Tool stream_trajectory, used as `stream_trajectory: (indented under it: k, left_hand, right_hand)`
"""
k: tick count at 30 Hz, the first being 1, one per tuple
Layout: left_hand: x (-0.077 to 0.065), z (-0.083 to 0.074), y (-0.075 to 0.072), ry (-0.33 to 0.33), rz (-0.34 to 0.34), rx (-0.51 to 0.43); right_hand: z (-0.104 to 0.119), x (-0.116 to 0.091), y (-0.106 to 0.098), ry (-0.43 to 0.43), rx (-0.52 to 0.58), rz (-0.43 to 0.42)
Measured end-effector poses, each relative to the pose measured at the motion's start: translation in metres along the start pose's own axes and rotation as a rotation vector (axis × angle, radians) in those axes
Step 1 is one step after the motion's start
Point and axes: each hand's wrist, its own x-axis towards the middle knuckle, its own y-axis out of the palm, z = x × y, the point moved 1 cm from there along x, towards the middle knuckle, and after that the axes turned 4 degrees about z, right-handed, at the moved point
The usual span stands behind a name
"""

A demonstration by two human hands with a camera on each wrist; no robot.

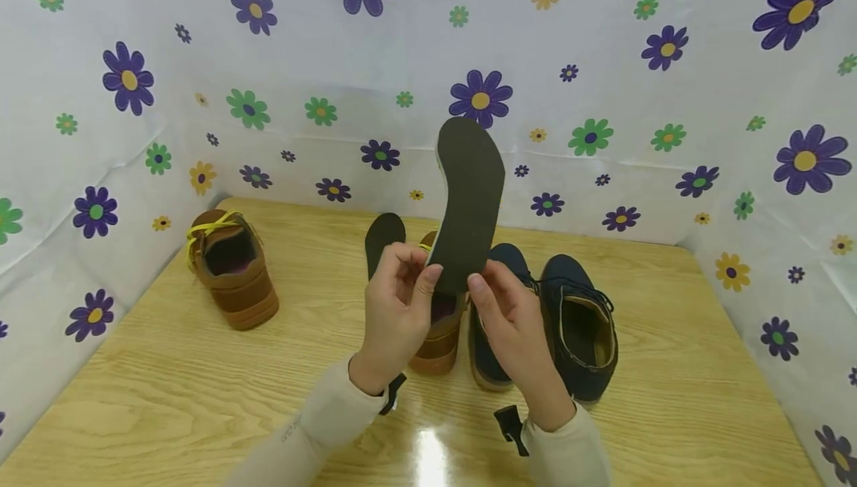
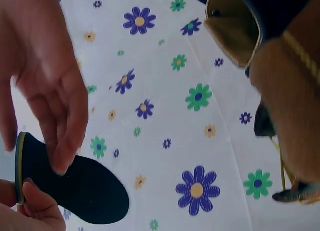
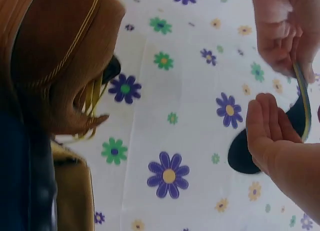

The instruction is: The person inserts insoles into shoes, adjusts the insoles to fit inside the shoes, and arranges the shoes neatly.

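Observation:
Both hands hold a dark, curved insole (image 1: 469, 189) upright by its lower end, its flat dark face toward me. My left hand (image 1: 395, 308) pinches the left edge, the thumb on the face. At the right edge, my right hand (image 1: 512, 312) grips with its thumb in front and fingers behind. A pale layer shows along the insole's thin side. Behind the hands stand a brown shoe (image 1: 435, 349), partly covered by them, and a navy shoe (image 1: 505, 256). A second dark insole (image 1: 384, 234) lies on the table behind my left hand.
Another brown shoe (image 1: 241, 286) with yellow laces stands at the left of the wooden table (image 1: 321, 264). To the right is a second navy shoe (image 1: 565, 271). A white, flower-printed cloth (image 1: 415, 48) encloses the back and sides. Black straps (image 1: 510, 427) hang near the wrists.

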Motion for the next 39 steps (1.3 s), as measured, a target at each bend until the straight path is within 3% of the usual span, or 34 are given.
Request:
stream_trajectory:
  k: [2,9,15,21,26,29,33,39]
  left_hand:
    - [-0.004,0.001,0.005,0.050,0.021,-0.012]
    - [-0.013,0.006,0.018,0.191,0.036,0.021]
    - [-0.014,0.007,0.021,0.208,0.053,0.066]
    - [-0.012,0.008,0.019,0.125,0.101,0.135]
    - [-0.006,0.006,0.011,0.005,0.197,0.060]
    - [0.000,0.003,0.001,-0.141,0.235,-0.056]
    - [0.011,0.001,-0.015,-0.307,0.210,-0.239]
    - [0.024,-0.001,-0.038,-0.427,0.133,-0.368]
  right_hand:
    - [0.004,-0.001,0.001,0.050,0.080,-0.044]
    - [0.014,-0.003,0.007,0.204,0.584,-0.195]
    - [0.017,-0.003,0.005,0.250,0.721,-0.304]
    - [0.016,-0.001,0.001,0.255,0.677,-0.377]
    - [0.013,0.000,-0.004,0.252,0.625,-0.352]
    - [0.012,-0.001,-0.007,0.253,0.552,-0.270]
    - [0.012,-0.002,-0.013,0.269,0.433,-0.118]
    - [0.013,-0.003,-0.022,0.337,0.282,0.103]
